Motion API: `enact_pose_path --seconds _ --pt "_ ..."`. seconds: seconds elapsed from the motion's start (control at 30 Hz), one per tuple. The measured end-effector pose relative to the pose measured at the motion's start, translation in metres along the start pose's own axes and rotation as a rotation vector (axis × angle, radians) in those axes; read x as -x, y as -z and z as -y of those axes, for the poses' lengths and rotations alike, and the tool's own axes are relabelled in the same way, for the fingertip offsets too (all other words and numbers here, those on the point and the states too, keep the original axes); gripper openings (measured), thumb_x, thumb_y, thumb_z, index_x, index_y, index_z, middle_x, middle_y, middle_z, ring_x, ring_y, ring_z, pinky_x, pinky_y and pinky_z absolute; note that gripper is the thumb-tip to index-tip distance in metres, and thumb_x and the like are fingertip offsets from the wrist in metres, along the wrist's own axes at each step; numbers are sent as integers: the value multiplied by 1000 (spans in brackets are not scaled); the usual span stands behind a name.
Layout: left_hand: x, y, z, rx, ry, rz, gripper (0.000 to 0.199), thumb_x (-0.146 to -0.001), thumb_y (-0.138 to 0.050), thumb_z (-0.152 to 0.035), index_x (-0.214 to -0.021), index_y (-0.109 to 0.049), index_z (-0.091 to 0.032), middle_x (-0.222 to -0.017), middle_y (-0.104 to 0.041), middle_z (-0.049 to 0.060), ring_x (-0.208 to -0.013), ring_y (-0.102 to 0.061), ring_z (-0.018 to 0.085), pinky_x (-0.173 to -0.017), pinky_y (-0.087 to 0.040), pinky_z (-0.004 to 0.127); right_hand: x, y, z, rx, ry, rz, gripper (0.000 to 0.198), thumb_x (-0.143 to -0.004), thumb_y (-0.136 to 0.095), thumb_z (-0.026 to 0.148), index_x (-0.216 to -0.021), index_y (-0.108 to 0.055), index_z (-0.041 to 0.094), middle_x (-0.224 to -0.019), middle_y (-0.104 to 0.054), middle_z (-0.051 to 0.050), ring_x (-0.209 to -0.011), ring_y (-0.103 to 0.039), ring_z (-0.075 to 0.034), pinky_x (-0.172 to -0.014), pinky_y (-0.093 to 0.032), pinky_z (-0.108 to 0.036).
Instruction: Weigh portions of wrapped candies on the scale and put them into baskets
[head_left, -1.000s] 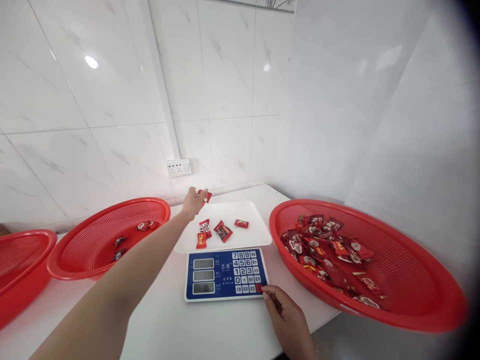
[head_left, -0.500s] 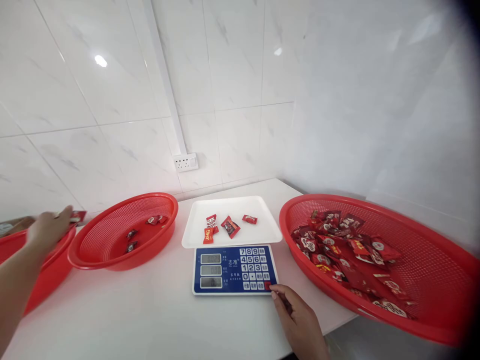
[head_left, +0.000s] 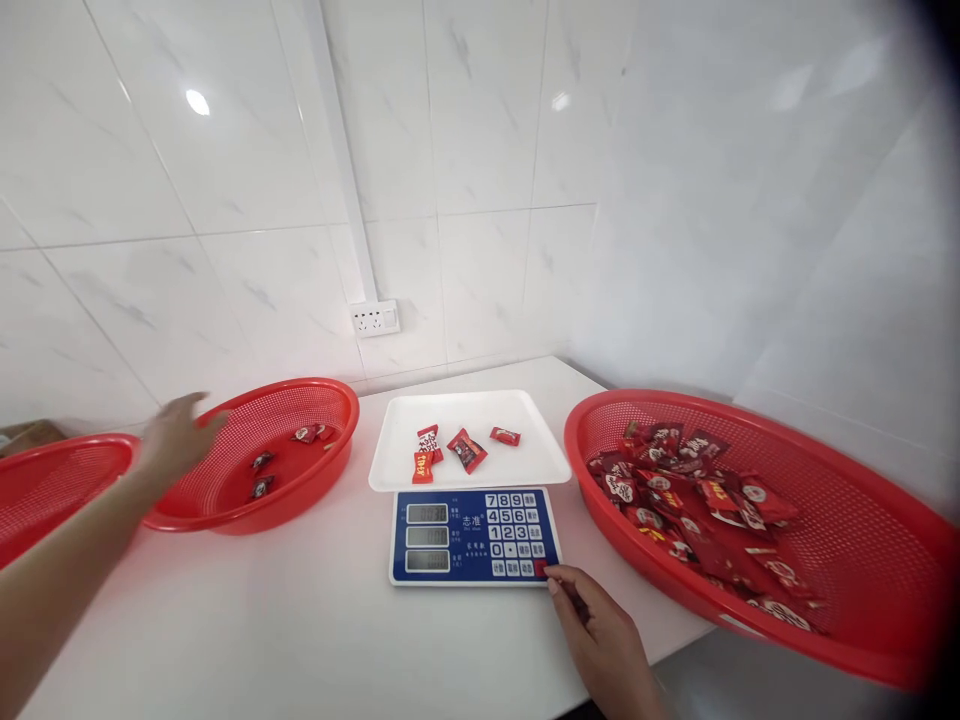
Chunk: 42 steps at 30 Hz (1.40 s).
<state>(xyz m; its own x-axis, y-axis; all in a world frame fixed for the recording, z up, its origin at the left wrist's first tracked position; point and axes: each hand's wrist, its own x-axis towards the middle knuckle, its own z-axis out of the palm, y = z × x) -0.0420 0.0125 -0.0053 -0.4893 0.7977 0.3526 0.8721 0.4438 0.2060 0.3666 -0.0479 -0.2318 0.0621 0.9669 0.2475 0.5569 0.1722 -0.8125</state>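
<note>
My left hand point(head_left: 176, 440) hovers at the near left rim of the middle-left red basket point(head_left: 341, 460), fingers spread with nothing seen in them. Several small wrapped candies point(head_left: 262, 487) lie inside that basket. At the lower right corner of the digital weighing scale point(head_left: 472, 568), my right hand point(head_left: 600, 630) has thumb and index finger closed on the edge, beside the red key. Its other fingers are curled under. On the scale's white tray point(head_left: 390, 420) rest several red-wrapped candies point(head_left: 467, 451), one of them darker.
To the right stands a large red basket point(head_left: 885, 560) with many red packets point(head_left: 705, 540). Another red basket point(head_left: 67, 455) is at the far left, a brown item point(head_left: 34, 437) behind it. A wall socket point(head_left: 375, 318) sits above the white table point(head_left: 300, 620).
My left hand has moved right from the far-left basket and let go of a red packet it held. The view has shifted slightly. My right hand stays at the scale's corner.
</note>
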Motion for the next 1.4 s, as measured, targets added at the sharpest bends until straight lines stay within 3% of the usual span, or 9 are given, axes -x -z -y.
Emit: enact_pose_path --seconds 0.2,0.3,0.5,0.63,0.73,0.83,0.93,1.17,1.4 --pt "38 -66 -109 193 -707 479 58 -80 -47 -57 -132 -33 -37 -144 -33 -6 -129 -34 16 -102 -33 24 1 0 0 -19 -6 -2 32 -85 -43 45 -95 -61 20 -87 -69 -6 -75 -64 -18 -66 -51 -23" --pt "54 -98 -149 219 -884 621 71 -78 -41 -65 -138 -26 -31 -150 -18 3 -137 -13 24 -108 -22 38 1 0 4 -29 -4 -5 32 -85 -42 44 -94 -61 20 -86 -68 -6 -75 -64 -18 -66 -51 -23" --pt "57 -125 -193 266 -965 577 74 -80 -26 -70 -140 -19 -28 -151 -7 9 -137 3 29 -106 -9 55 -1 0 6 -32 6 -14 31 -85 -43 43 -91 -63 20 -82 -69 -5 -70 -63 -17 -62 -51 -23" --pt "61 -128 -219 290 -1069 538 67 -79 -30 -69 -135 -31 -33 -149 -20 5 -137 -4 31 -105 -8 58 0 1 7 -49 8 -24 30 -84 -44 43 -91 -64 20 -83 -69 -5 -70 -64 -17 -62 -51 -22" --pt "66 -130 -234 303 -1137 490 55 -81 -35 -65 -124 -45 -32 -137 -42 5 -131 -26 29 -105 -16 53 0 2 9 -60 12 -19 31 -85 -43 43 -90 -64 20 -80 -68 -4 -68 -63 -16 -62 -51 -21" --pt "67 -133 -240 309 -1167 422 42 -81 -41 -58 -105 -57 -28 -115 -57 5 -111 -47 26 -96 -32 44 0 3 9 -57 5 -16 32 -84 -43 44 -90 -64 19 -79 -68 -4 -67 -63 -16 -61 -51 -22" --pt "66 -134 -241 306 -1157 365 35 -80 -47 -54 -92 -60 -23 -100 -59 6 -96 -54 25 -84 -40 38 0 3 9 -57 -1 -8 34 -85 -42 45 -92 -63 19 -80 -68 -4 -67 -63 -16 -62 -51 -21" --pt "61 -135 -238 348 -1067 330 29 -79 -50 -47 -72 -57 -20 -80 -57 3 -69 -57 19 -63 -42 30 0 4 12 -71 7 -6 33 -85 -42 45 -91 -62 19 -80 -68 -5 -68 -63 -17 -63 -51 -23" --pt "50 -119 -230 503 -808 270 28 -79 -50 -44 -65 -54 -20 -69 -60 1 -64 -57 16 -59 -43 26 1 4 12 -84 12 0 35 -85 -41 47 -91 -61 19 -80 -67 -6 -68 -63 -17 -62 -51 -24"
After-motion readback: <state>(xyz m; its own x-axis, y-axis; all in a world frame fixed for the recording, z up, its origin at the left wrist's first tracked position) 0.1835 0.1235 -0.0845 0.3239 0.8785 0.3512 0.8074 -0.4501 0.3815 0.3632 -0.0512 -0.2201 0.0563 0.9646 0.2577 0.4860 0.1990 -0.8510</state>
